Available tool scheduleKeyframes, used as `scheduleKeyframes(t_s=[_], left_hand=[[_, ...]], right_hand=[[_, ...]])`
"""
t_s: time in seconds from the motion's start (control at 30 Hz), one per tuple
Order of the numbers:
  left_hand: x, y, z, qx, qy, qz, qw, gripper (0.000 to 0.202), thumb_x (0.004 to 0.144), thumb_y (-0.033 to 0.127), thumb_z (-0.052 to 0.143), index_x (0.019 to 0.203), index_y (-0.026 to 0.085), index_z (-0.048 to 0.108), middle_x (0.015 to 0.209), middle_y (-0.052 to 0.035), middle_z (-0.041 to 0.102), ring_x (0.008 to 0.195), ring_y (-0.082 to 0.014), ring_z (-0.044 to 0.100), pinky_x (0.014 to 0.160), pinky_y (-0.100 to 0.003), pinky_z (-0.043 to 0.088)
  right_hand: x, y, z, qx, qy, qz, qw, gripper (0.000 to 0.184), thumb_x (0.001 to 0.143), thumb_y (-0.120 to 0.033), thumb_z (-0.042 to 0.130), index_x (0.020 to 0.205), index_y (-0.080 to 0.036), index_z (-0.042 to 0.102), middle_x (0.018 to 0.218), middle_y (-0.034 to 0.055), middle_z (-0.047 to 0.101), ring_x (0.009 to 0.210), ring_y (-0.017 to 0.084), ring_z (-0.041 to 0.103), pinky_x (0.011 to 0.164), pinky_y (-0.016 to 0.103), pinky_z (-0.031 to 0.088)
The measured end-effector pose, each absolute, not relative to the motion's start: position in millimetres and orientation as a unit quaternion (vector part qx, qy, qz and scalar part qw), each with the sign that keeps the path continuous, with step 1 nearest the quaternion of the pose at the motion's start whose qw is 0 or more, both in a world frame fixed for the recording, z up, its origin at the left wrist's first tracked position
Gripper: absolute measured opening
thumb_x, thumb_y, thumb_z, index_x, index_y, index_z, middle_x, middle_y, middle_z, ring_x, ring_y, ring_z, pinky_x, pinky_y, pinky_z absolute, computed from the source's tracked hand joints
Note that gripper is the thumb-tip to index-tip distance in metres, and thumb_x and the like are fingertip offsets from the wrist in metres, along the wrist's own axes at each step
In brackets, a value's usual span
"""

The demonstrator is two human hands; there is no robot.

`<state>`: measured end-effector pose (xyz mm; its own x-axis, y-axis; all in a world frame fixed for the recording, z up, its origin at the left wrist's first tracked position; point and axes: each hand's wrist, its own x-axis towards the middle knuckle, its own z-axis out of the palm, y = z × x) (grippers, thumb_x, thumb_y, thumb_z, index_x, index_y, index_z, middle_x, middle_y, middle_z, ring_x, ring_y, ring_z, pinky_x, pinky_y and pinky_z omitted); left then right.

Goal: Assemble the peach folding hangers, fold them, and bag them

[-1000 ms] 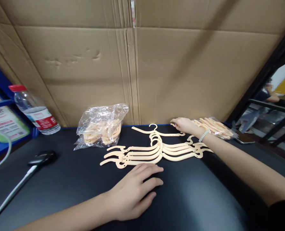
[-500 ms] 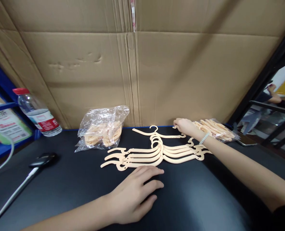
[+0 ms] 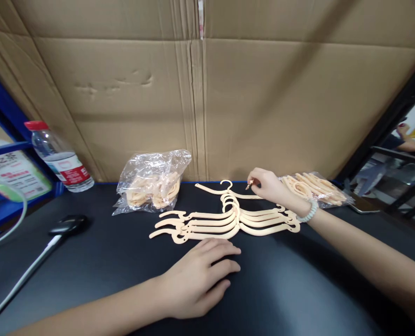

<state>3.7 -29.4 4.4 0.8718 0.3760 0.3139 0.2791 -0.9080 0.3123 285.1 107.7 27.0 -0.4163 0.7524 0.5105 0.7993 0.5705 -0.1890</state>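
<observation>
Several beige folding clothes hangers (image 3: 214, 223) lie spread in an overlapping row on the black table, hooks toward the middle. Behind them lies one more hanger (image 3: 212, 190) with its hook up; the right end of it is hidden by my hand. My right hand (image 3: 268, 186), with a pale bracelet at the wrist, is closed above that end, pinching a beige hanger piece (image 3: 249, 185). Only the tip of this piece shows. My left hand (image 3: 202, 277) rests on the table just in front of the row, fingers spread and holding nothing.
Clear plastic bags of beige hanger parts stand left (image 3: 151, 189) and right (image 3: 315, 189). A water bottle (image 3: 62, 161), a black device (image 3: 68, 225) with a white cable and a blue shelf are at left. Cardboard (image 3: 133, 107) walls the back. Another person's arm shows far right.
My right hand has moved a little toward the hanger at the back, and the beige piece in its fingers has turned. My left hand stays in place. The view has shifted slightly.
</observation>
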Motion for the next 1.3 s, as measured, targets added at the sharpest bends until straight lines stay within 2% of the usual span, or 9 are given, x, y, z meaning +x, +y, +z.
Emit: scheduleKeyframes(t_s=[0.17,0.33,0.53,0.73,0.87,0.93,1.1,1.23,1.3], left_hand=[[5,-28,4,0.965,0.136,0.184,0.127,0.029,0.088,0.012,0.051,0.116,0.013,0.06,0.118,-0.0121,0.067,0.111,-0.0238,0.059,0.102,-0.037,0.047],[5,-28,4,0.964,0.12,0.194,0.135,0.027,0.089,0.012,0.05,0.114,0.014,0.06,0.116,-0.0122,0.068,0.109,-0.0231,0.061,0.099,-0.036,0.049],[6,-28,7,0.954,0.136,0.194,0.186,0.029,0.09,0.013,0.048,0.116,0.016,0.059,0.114,-0.013,0.069,0.107,-0.0232,0.063,0.095,-0.036,0.05],[5,-26,6,0.901,0.242,0.239,0.269,0.021,0.094,0.023,0.051,0.112,0.018,0.061,0.11,-0.01,0.07,0.1,-0.0234,0.065,0.091,-0.036,0.05],[5,-22,5,0.84,0.305,0.297,0.335,0.026,0.097,0.033,0.047,0.087,0.017,0.064,0.08,-0.0042,0.069,0.074,-0.0187,0.063,0.071,-0.03,0.051],[6,-20,4,0.8,0.316,0.336,0.384,0.031,0.097,0.038,0.047,0.081,0.016,0.063,0.081,-0.005,0.067,0.075,-0.0186,0.063,0.069,-0.029,0.051],[6,-19,1,0.705,0.345,0.408,0.466,0.033,0.092,0.045,0.056,0.084,0.015,0.067,0.088,-0.0068,0.065,0.066,-0.014,0.06,0.054,-0.024,0.049],[5,-18,-4,0.691,0.373,0.392,0.479,0.037,0.091,0.049,0.056,0.079,0.015,0.065,0.076,-0.0047,0.064,0.062,-0.0133,0.058,0.052,-0.023,0.047],[5,-17,-6,0.675,0.387,0.397,0.487,0.037,0.092,0.05,0.055,0.084,0.015,0.064,0.075,-0.0041,0.065,0.062,-0.0135,0.059,0.054,-0.024,0.048]], right_hand=[[284,89,29,-0.422,-0.845,-0.016,0.327,0.019,0.076,-0.003,0.051,0.078,-0.017,0.063,0.083,0.0033,0.059,0.067,0.013,0.057,0.063,0.026,0.047],[280,67,34,-0.42,-0.817,0.019,0.394,0.016,0.086,-0.017,0.055,0.081,-0.019,0.069,0.082,0.0041,0.058,0.067,0.015,0.057,0.06,0.028,0.047],[242,18,45,-0.404,-0.756,0.28,0.433,0.016,0.086,-0.033,0.063,0.079,-0.019,0.064,0.075,0.0019,0.064,0.069,0.015,0.06,0.064,0.028,0.05],[211,-16,39,-0.359,-0.714,0.478,0.364,0.015,0.078,-0.025,0.068,0.08,-0.02,0.055,0.072,-0.0011,0.065,0.068,0.015,0.064,0.063,0.027,0.05],[205,-19,32,-0.355,-0.708,0.499,0.352,0.016,0.076,-0.023,0.068,0.075,-0.019,0.052,0.071,-0.0018,0.061,0.065,0.012,0.059,0.06,0.024,0.046],[203,-19,28,-0.357,-0.703,0.504,0.353,0.018,0.076,-0.025,0.068,0.071,-0.019,0.051,0.071,-0.002,0.059,0.063,0.011,0.056,0.057,0.023,0.043],[203,-17,24,-0.373,-0.721,0.487,0.322,0.02,0.077,-0.029,0.069,0.069,-0.018,0.054,0.068,-0.0025,0.056,0.061,0.01,0.051,0.056,0.023,0.041],[216,8,36,-0.36,-0.784,0.429,0.268,0.026,0.077,-0.04,0.071,0.087,-0.017,0.066,0.078,0.0017,0.065,0.071,0.014,0.06,0.064,0.026,0.048],[229,33,42,-0.379,-0.802,0.366,0.281,0.031,0.09,-0.044,0.054,0.092,-0.016,0.067,0.081,0.0041,0.068,0.075,0.015,0.063,0.07,0.028,0.051]])
